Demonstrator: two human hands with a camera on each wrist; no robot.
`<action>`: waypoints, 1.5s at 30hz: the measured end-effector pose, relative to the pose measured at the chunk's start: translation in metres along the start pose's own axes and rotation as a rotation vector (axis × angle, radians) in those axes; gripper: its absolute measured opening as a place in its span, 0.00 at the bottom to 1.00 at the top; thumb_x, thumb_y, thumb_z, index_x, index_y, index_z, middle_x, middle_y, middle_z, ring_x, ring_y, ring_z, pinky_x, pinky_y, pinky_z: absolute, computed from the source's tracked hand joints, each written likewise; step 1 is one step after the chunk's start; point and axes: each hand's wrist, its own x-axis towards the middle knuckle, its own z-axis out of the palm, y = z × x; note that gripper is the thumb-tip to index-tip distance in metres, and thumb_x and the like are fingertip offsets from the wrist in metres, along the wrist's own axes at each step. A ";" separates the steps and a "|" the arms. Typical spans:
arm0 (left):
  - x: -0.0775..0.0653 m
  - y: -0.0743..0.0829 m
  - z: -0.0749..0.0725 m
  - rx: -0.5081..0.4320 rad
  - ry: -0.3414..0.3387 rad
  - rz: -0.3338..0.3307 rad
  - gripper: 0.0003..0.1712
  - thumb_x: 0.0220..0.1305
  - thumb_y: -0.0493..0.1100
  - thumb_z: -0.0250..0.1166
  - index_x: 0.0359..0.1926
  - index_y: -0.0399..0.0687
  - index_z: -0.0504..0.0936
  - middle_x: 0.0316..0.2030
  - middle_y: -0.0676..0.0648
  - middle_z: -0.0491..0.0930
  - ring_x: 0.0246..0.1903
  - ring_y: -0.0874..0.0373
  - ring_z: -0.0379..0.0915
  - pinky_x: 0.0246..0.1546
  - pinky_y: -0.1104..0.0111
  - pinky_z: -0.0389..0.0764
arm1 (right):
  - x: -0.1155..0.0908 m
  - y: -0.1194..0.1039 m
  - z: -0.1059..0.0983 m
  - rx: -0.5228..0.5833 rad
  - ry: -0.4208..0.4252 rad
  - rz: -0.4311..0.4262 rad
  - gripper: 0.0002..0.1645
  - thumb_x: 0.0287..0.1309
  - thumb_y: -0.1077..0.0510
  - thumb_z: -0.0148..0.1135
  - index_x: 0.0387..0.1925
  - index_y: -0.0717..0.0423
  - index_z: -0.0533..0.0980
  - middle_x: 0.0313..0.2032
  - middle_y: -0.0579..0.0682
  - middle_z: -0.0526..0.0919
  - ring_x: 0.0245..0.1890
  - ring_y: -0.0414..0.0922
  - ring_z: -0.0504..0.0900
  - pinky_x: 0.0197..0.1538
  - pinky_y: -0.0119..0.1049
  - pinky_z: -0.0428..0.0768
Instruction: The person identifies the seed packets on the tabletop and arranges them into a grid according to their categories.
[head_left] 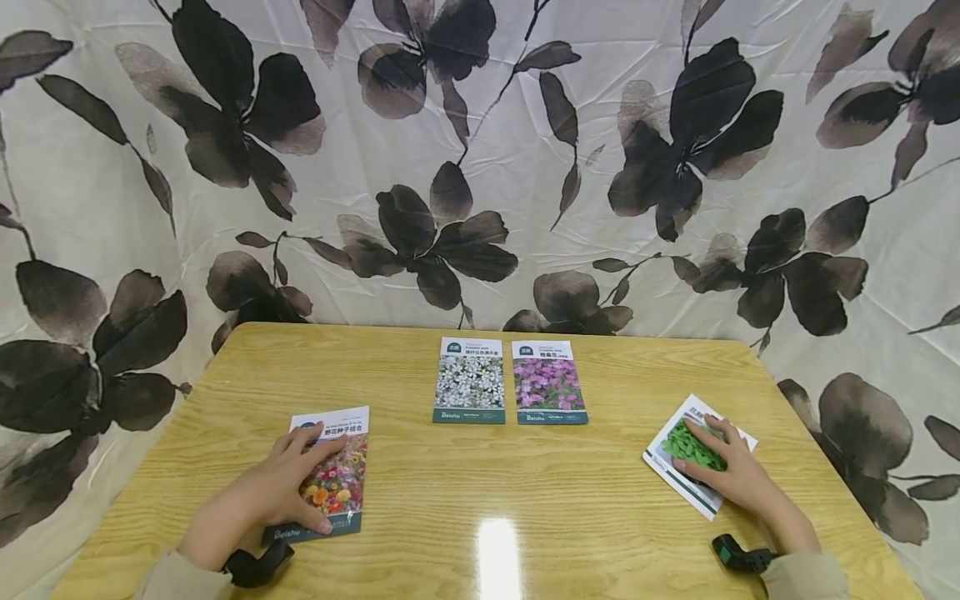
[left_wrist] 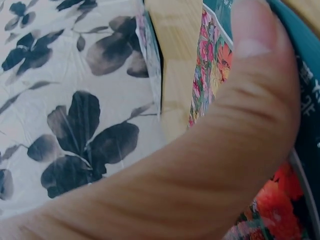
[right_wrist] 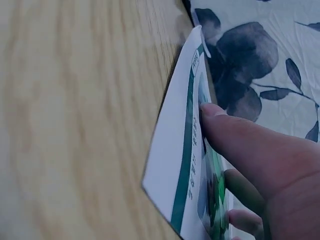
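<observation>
At the left of the table, my left hand point(head_left: 288, 483) rests on a seed packet point(head_left: 347, 471) with a mixed-flower picture. Its thumb lies across the teal lower band, and the thumb point(left_wrist: 260, 90) fills much of the left wrist view. On the right, my right hand point(head_left: 731, 467) lies on a white seed packet point(head_left: 701, 493) with a green leaf picture, which sits at a slant. The right thumb point(right_wrist: 235, 130) touches that packet's face in the right wrist view. The fingers of both hands are spread over the packets; the undersides of the packets are hidden.
Two more packets lie side by side near the table's back edge: one with white flowers point(head_left: 470, 383), one with pink flowers point(head_left: 549, 385). The wooden table point(head_left: 420, 500) has a bright reflection at its front. A floral cloth point(head_left: 525, 167) hangs behind and beside it.
</observation>
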 end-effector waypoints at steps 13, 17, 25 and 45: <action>-0.003 0.026 0.015 0.044 -0.018 -0.028 0.68 0.30 0.68 0.80 0.74 0.50 0.63 0.73 0.29 0.48 0.68 0.21 0.40 0.45 0.30 0.72 | -0.006 0.002 0.009 0.116 0.068 -0.030 0.43 0.57 0.52 0.72 0.69 0.64 0.67 0.72 0.70 0.52 0.72 0.73 0.37 0.59 0.81 0.47; -0.004 0.032 0.019 0.048 -0.019 -0.032 0.68 0.30 0.69 0.80 0.74 0.50 0.63 0.73 0.30 0.48 0.68 0.21 0.41 0.45 0.30 0.72 | -0.007 0.001 0.010 0.132 0.070 -0.009 0.43 0.57 0.52 0.73 0.69 0.64 0.67 0.72 0.69 0.52 0.73 0.72 0.37 0.59 0.80 0.46; -0.005 0.047 0.028 0.057 -0.015 -0.024 0.69 0.28 0.69 0.80 0.73 0.51 0.65 0.73 0.30 0.49 0.68 0.21 0.43 0.46 0.29 0.71 | -0.007 0.000 0.011 0.137 0.087 -0.014 0.43 0.55 0.53 0.74 0.68 0.65 0.68 0.72 0.69 0.52 0.73 0.71 0.37 0.59 0.80 0.46; 0.000 0.083 0.039 0.115 -0.025 -0.028 0.67 0.25 0.71 0.80 0.70 0.52 0.67 0.73 0.29 0.52 0.68 0.22 0.46 0.50 0.30 0.70 | -0.006 -0.002 0.012 0.172 0.052 -0.026 0.42 0.52 0.54 0.76 0.66 0.64 0.71 0.72 0.67 0.54 0.73 0.72 0.40 0.60 0.79 0.48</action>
